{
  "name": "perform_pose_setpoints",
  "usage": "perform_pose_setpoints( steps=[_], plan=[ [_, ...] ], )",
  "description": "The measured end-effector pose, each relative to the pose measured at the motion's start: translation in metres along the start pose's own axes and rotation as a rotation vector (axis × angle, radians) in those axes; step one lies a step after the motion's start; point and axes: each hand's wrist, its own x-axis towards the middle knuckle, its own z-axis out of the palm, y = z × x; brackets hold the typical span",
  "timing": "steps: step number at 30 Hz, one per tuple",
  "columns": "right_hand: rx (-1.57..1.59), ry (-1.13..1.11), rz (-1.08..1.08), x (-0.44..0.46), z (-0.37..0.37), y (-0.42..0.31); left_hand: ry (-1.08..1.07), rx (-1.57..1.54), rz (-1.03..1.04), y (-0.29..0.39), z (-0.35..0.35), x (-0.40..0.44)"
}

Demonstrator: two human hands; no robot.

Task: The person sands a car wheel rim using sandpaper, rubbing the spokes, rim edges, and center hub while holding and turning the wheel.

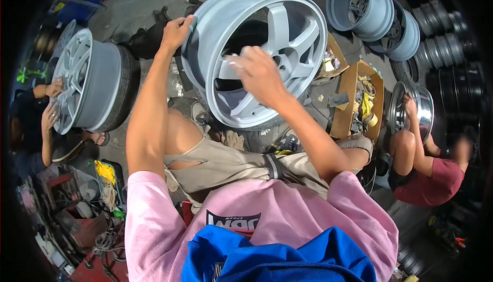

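Note:
A grey multi-spoke wheel rim (280, 30) stands tilted in front of my knees, its spoked face turned to the right. My left hand (176, 34) grips its back edge on the left, where a darker grey strip shows by the fingers; I cannot make out whether that strip is separate from the rim. Over the near left part of the rim's front lip hovers my right hand (257, 74), smeared by motion. Something pale shows at its fingertips, too blurred to name. Whether this hand touches the lip is unclear.
Right of the rim, a cardboard box (341, 120) holds tape rolls and scraps. More grey rims (380, 12) stand at the upper right. One person at left handles a grey wheel (77, 84); another at right holds a shiny rim (423, 110). Tools and cables (105, 243) clutter the lower left.

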Motion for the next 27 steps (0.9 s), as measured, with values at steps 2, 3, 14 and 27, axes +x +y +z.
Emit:
perform_pose_setpoints(
  steps=[2,3,14,27],
  plan=[
    [-0.121,-0.054,0.046,-0.021,-0.018,0.035,-0.064,-0.026,-0.057,-0.009,-0.006,0.008],
    [-0.241,-0.097,0.103,-0.022,-0.028,0.037,-0.140,-0.045,-0.107,-0.015,-0.008,0.011],
    [0.391,-0.163,0.291,0.019,-0.034,-0.004,-0.111,-0.039,-0.055,0.001,-0.004,-0.001],
    [-0.205,-0.177,-0.031,-0.003,-0.029,-0.006,-0.076,-0.027,-0.053,0.006,0.000,0.003]
  ],
)
